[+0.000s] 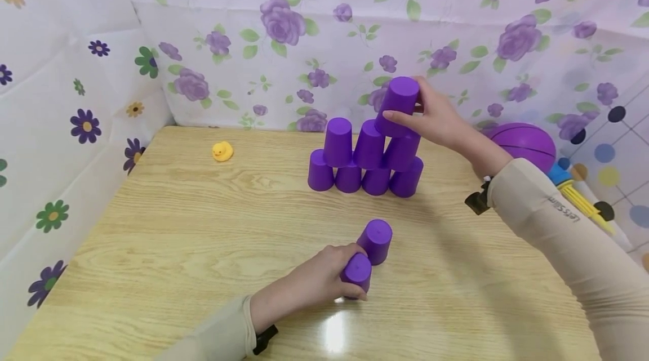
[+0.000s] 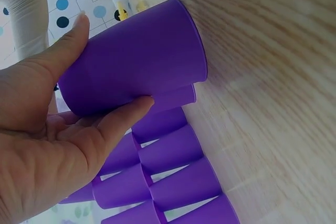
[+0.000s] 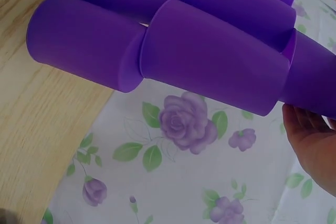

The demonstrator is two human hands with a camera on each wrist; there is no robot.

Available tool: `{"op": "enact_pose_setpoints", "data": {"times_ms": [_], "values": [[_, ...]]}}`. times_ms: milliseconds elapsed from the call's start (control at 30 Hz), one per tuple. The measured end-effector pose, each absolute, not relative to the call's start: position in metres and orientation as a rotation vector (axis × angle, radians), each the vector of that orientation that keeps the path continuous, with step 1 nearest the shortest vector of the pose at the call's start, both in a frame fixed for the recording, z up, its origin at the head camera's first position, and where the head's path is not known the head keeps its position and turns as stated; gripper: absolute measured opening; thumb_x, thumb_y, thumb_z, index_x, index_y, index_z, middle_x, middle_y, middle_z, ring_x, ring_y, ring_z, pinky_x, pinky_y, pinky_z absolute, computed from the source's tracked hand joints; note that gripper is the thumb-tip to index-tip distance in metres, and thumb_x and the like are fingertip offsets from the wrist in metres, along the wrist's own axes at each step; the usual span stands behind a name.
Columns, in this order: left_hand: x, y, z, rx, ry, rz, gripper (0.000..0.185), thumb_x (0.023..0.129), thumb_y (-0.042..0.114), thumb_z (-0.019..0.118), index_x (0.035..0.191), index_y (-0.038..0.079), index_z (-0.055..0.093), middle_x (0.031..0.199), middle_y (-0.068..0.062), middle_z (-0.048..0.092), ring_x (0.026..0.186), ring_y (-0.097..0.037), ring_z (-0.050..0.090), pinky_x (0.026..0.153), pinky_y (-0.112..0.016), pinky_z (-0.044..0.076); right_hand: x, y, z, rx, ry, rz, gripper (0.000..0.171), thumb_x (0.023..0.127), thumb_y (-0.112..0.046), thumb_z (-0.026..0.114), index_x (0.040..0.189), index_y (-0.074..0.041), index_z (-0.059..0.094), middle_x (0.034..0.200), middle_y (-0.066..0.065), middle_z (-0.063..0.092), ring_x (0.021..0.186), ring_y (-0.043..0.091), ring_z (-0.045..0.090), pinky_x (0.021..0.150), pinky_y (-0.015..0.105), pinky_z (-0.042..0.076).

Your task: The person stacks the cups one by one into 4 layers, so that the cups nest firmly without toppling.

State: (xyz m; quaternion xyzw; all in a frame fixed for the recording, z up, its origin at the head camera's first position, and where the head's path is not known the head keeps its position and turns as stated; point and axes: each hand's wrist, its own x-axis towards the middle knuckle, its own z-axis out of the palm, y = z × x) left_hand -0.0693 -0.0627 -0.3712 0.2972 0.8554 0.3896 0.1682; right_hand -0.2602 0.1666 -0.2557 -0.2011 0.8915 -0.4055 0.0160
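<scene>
Right hand (image 1: 438, 119): fingers wrapped round the top cup (image 1: 398, 105) — upside down, at the pyramid's (image 1: 366, 164) right side.
Left hand (image 1: 319, 279): grips a cup (image 1: 357, 274) on the table (image 1: 177, 237) — spare cup (image 1: 376, 240) just beside.

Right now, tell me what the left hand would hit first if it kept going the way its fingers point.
Probably the loose cup standing just beyond the cup the left hand grips; the two look almost touching, though depth is unclear.

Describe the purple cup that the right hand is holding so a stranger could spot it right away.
Start at the pyramid of purple cups near the back of the wooden table. On its right, the right hand grips one upturned cup. It sits highest of all.
</scene>
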Motion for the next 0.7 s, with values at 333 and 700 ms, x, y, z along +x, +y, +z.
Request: {"op": "enact_pose_setpoints", "data": {"times_ms": [333,700], "values": [[-0.0702,-0.0622,-0.3706,0.826,2.427,1.128,0.041,0.072,0.021,0.081,0.104,0.012,0.056,0.086,0.008,0.063,0.082,0.0,0.057,0.077,-0.016,0.05,-0.2611,0.1664,-0.2579,-0.642,2.725,-1.293,0.073,0.083,-0.04,0.068,0.14,-0.017,0.028,0.124,0.009,0.055,0.113,0.025,0.054,0.096,0.042,0.047],[-0.0699,-0.063,-0.372,0.796,2.416,1.141,0.043,0.07,0.02,0.082,0.104,0.012,0.058,0.089,0.006,0.065,0.082,-0.001,0.059,0.077,-0.016,0.05,-0.26,0.1651,-0.2649,-0.677,2.712,-1.347,0.079,0.085,-0.037,0.067,0.145,-0.02,0.018,0.13,0.012,0.05,0.119,0.027,0.051,0.103,0.043,0.041]]}}
